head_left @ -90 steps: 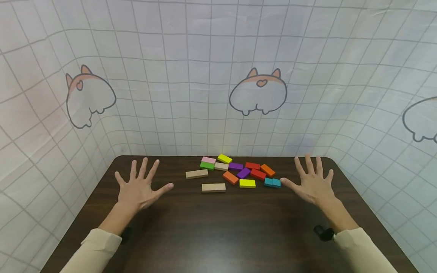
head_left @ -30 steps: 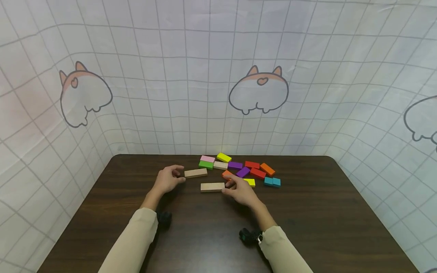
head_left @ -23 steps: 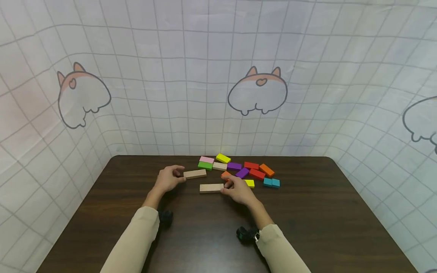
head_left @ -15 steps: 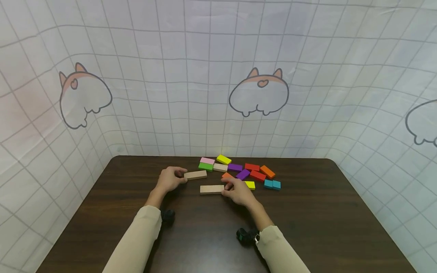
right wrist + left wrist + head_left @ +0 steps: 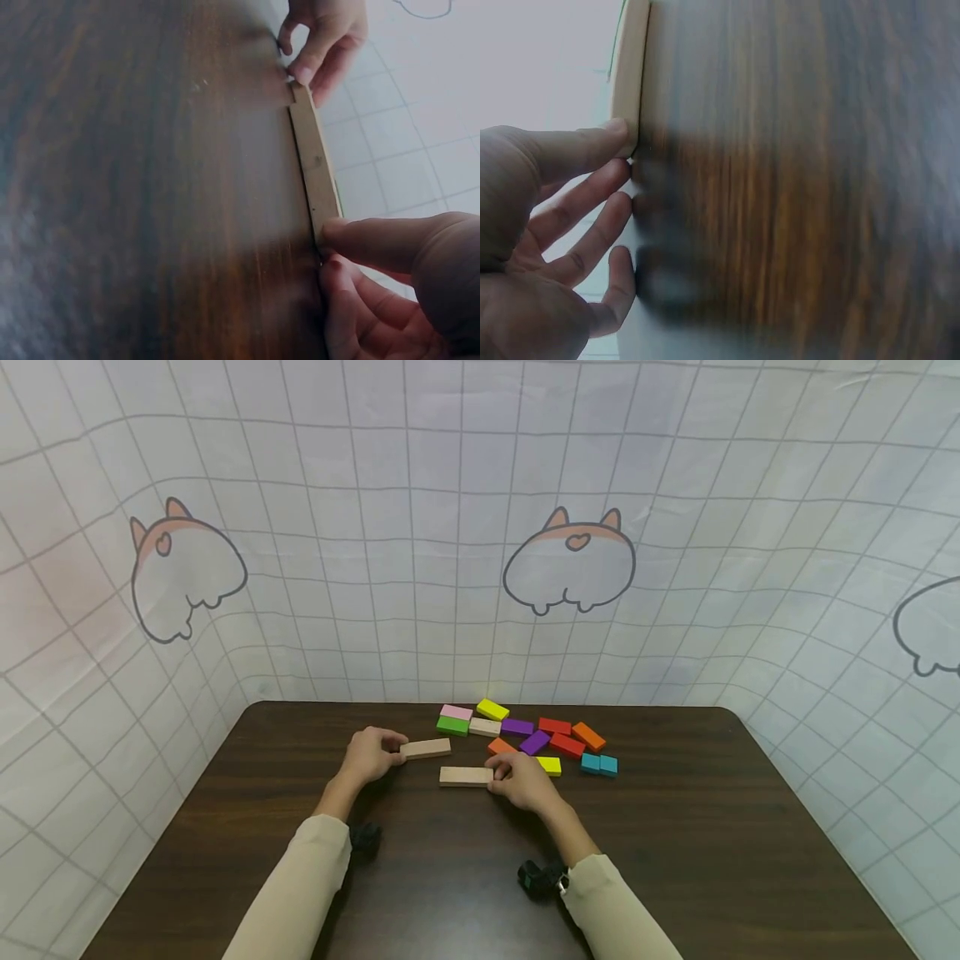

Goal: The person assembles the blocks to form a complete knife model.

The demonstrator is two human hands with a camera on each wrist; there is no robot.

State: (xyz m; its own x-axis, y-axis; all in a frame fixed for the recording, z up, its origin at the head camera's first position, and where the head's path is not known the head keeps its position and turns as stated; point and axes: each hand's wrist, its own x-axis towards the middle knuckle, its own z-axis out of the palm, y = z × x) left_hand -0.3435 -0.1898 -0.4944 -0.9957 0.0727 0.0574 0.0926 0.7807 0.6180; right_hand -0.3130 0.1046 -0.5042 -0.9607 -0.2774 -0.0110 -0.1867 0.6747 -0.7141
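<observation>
Pale wood showed at your left fingertips: your left hand (image 5: 367,755) pinched the left end of the rear plank (image 5: 426,749), which had slid slightly left and toward you in the last half second. Nearer you and a little to the right, the front plank (image 5: 463,777) had not moved; it lay on the dark table (image 5: 450,877), its right end pinched by your right hand (image 5: 525,781). Three seconds earlier both hands were spread, well apart from the planks, so I judged that reaching had given way to handling.

Behind, left to right, came a green block (image 5: 453,726) beside a pink block (image 5: 456,712), a short pale block (image 5: 484,727), a back yellow block (image 5: 492,709), a near orange block (image 5: 500,746), two purple blocks (image 5: 535,742) and a near yellow block (image 5: 551,767). Your right hand partly covered the near orange and near yellow ones, likeliest to be nudged. Farther right lay two red blocks (image 5: 567,745), a far orange block (image 5: 588,737) and two blue blocks (image 5: 599,765).
</observation>
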